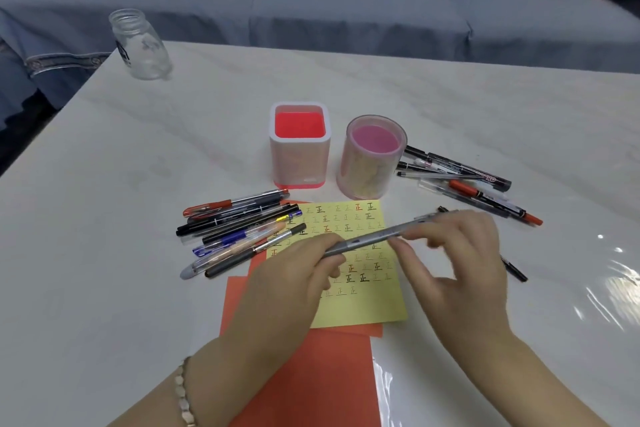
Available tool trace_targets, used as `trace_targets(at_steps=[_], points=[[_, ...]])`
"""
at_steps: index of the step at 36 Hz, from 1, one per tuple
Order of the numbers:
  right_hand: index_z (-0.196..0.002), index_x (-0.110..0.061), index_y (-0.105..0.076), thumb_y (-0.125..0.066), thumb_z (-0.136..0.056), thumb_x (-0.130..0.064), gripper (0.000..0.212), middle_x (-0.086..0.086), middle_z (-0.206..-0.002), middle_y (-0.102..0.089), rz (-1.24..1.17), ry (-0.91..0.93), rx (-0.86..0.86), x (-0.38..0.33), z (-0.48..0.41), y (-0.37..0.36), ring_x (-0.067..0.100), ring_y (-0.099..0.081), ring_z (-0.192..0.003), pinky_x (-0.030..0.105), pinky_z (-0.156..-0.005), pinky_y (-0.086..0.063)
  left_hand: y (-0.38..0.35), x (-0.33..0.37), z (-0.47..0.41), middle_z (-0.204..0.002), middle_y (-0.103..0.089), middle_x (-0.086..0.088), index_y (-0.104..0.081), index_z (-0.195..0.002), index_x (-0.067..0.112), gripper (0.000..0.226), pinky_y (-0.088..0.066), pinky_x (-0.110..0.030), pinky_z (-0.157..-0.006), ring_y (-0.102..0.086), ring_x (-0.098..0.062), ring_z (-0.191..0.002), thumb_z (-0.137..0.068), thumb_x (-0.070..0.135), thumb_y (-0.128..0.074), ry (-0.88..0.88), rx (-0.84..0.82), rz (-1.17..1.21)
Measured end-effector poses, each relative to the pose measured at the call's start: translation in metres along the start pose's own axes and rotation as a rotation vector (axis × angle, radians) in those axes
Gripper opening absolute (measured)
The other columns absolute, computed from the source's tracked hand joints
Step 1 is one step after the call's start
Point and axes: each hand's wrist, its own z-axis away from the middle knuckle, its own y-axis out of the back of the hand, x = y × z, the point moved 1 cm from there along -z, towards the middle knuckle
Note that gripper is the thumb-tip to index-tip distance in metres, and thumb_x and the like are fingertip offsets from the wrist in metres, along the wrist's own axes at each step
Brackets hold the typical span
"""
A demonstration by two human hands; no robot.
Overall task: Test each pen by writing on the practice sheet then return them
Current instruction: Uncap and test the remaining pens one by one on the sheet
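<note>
Pen (377, 236), slim grey barrel, gripped by both hands (294, 274) (457, 263)

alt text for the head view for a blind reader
A left hand and a right hand hold a grey pen between them above a yellow practice sheet marked with rows of characters. A left pen pile and a right pen pile flank the sheet, with a square holder and a round holder, both empty, standing behind it.

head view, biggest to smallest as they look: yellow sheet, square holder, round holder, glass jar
1. yellow sheet
2. square holder and round holder, too alike to rank
3. glass jar, though farther away
</note>
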Motion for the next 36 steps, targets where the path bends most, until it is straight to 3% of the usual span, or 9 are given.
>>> trace_targets(at_steps=[3, 5, 7, 10, 15, 23, 26, 31, 36], points=[[-0.058, -0.023, -0.052, -0.067, -0.078, -0.043, 0.032, -0.001, -0.05, -0.034, -0.392, -0.533, -0.065, -0.011, 0.006, -0.002, 0.003, -0.034, -0.05, 0.009, -0.052, -0.03, 0.003, 0.0, 0.004, -0.074, -0.062, 0.015, -0.056, -0.093, 0.042, 0.017, -0.04, -0.007, -0.068, -0.059, -0.004, -0.075, -0.087, 0.032, -0.045, 0.019, 0.064, 0.034], [-0.064, -0.019, -0.056, -0.07, -0.073, -0.047, 0.033, -0.004, -0.043, -0.032, -0.596, -0.789, -0.2, -0.013, 0.009, -0.008, 0.007, -0.03, -0.044, 0.016, -0.046, -0.03, 0.003, 0.001, 0.006, -0.083, -0.062, 0.016, -0.055, -0.09, 0.043, 0.016, -0.041, -0.009, -0.069, -0.059, -0.004, -0.077, -0.086, 0.032, -0.045, 0.029, 0.056, 0.059], [-0.079, -0.016, -0.058, -0.068, -0.075, -0.045, 0.031, -0.006, -0.04, -0.036, -0.732, -0.891, -0.287, -0.016, 0.008, -0.014, 0.01, -0.031, -0.038, 0.017, -0.04, -0.028, 0.002, 0.002, 0.008, -0.084, -0.06, 0.014, -0.057, -0.089, 0.042, 0.014, -0.041, -0.015, -0.07, -0.056, -0.006, -0.08, -0.086, 0.034, -0.045, 0.021, -0.006, 0.059], [-0.072, -0.008, -0.051, -0.055, -0.072, -0.038, 0.03, -0.003, -0.038, -0.04, -0.883, -0.891, -0.28, -0.024, 0.005, -0.02, 0.01, -0.032, -0.033, 0.014, -0.037, -0.027, -0.003, 0.003, 0.008, -0.083, -0.057, 0.014, -0.061, -0.098, 0.032, 0.02, -0.039, -0.017, -0.07, -0.051, -0.004, -0.083, -0.088, 0.034, -0.044, -0.025, -0.114, 0.016], [-0.059, -0.004, -0.041, -0.057, -0.079, -0.031, 0.037, 0.002, -0.036, -0.039, -0.846, -0.852, -0.21, -0.032, 0.006, -0.027, 0.012, -0.033, -0.032, 0.016, -0.038, -0.031, -0.01, 0.006, 0.009, -0.081, -0.049, 0.019, -0.055, -0.102, 0.024, 0.023, -0.032, -0.009, -0.068, -0.045, 0.005, -0.079, -0.091, 0.032, -0.037, -0.059, -0.216, 0.028], [-0.057, -0.01, -0.034, -0.048, -0.092, -0.006, 0.038, -0.003, -0.039, -0.028, -0.892, -0.974, -0.214, -0.032, 0.011, -0.038, 0.007, -0.026, -0.034, 0.014, -0.037, -0.025, -0.014, -0.001, 0.013, -0.06, -0.049, 0.007, -0.053, -0.088, 0.018, 0.041, -0.032, -0.027, -0.051, -0.045, -0.016, -0.056, -0.09, 0.047, -0.025, -0.179, -0.163, -0.137], [-0.056, -0.011, -0.031, -0.049, -0.09, -0.003, 0.04, 0.0, -0.042, -0.026, -0.939, -1.001, -0.211, -0.033, 0.013, -0.04, 0.008, -0.025, -0.035, 0.014, -0.037, -0.024, -0.014, -0.003, 0.015, -0.059, -0.055, 0.001, -0.054, -0.088, 0.019, 0.041, -0.034, -0.027, -0.048, -0.046, -0.017, -0.051, -0.089, 0.05, -0.026, -0.155, -0.156, -0.102], [-0.054, -0.011, -0.032, -0.057, -0.08, -0.013, 0.036, 0.005, -0.043, -0.028, -0.989, -1.001, -0.204, -0.032, 0.018, -0.041, 0.009, -0.025, -0.034, 0.013, -0.037, -0.025, -0.013, -0.007, 0.017, -0.052, -0.043, 0.005, -0.045, -0.093, 0.032, 0.03, -0.026, -0.021, -0.047, -0.041, -0.012, -0.049, -0.086, 0.056, -0.03, -0.125, -0.165, -0.089], [-0.05, -0.015, -0.039, -0.058, -0.085, -0.016, 0.04, 0.0, -0.035, -0.036, -0.86, -0.945, -0.124, -0.029, 0.023, -0.037, 0.008, -0.031, -0.033, 0.015, -0.036, -0.028, -0.006, -0.009, 0.018, -0.069, -0.044, 0.018, -0.04, -0.106, 0.043, 0.03, -0.03, -0.012, -0.057, -0.043, 0.005, -0.069, -0.09, 0.061, -0.022, -0.042, -0.226, -0.135]])
